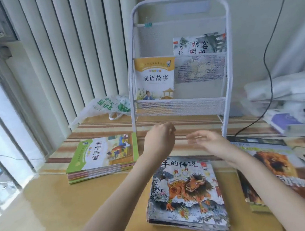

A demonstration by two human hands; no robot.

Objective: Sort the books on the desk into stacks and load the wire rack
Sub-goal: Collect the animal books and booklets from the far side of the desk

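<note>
Hovering mid-frame, the left hand is loosely curled and the right hand open, both empty; better to lift the lower-centre stack squarely into the rack.

bright daylight floods from the window at left; hands motion-blurred, wide-angle edges bowed and soft.

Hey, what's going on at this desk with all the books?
A person is sorting children's books and loading a white wire rack. Two books already stand in it: a yellow-topped book in the lower pocket and a painted-cover book in the upper one. Both hands hover empty over the desk, the left hand loosely curled, the right hand open. A green-covered stack, a lion-cover stack and more books at the right still wait.
</note>
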